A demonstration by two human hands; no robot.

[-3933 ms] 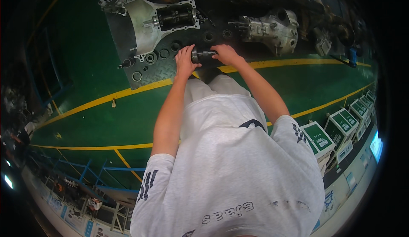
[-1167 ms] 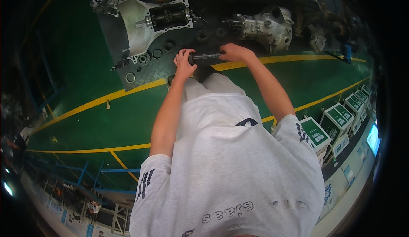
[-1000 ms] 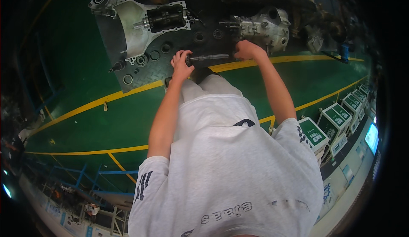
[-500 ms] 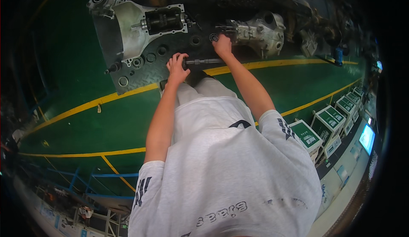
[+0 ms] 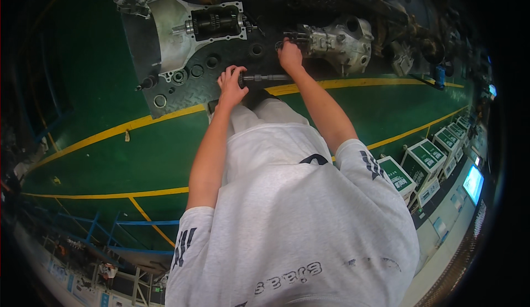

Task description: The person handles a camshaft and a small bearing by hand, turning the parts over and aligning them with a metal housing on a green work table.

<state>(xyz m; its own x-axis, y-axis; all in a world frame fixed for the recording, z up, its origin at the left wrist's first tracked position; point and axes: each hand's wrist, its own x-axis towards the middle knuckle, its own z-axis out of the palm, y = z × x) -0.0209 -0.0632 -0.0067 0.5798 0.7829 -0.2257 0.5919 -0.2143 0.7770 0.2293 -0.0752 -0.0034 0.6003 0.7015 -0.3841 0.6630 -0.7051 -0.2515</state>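
A person in a grey T-shirt bends over a dark tread-plate mat (image 5: 221, 83) laid on a green floor (image 5: 110, 147), both bare arms stretched out over gearbox parts. The left hand (image 5: 231, 84) is closed around the geared end of a steel shaft (image 5: 268, 78), which lies level at the near edge of the mat, pointing toward the person's right; the fingers (image 5: 238, 73) curl over the end of the shaft. The right hand (image 5: 290, 55) reaches just beyond the shaft to the end of a pale cast gearbox housing (image 5: 339, 42) lying on the far right part of the mat. Its fingers are bent against the dark fitting at the housing's near end, though whether they grip it cannot be told. On the mat's far left side lies an open transmission case (image 5: 182, 31), its dark gear cluster (image 5: 215, 23) exposed in a rectangular opening. Several rings and bearings (image 5: 180, 77) lie scattered on the mat, between the open case and the left hand. A yellow floor line (image 5: 138, 122) runs just beneath the mat's near edge. Well to the right of the mat stand green-topped boxes (image 5: 428, 158) in a row.
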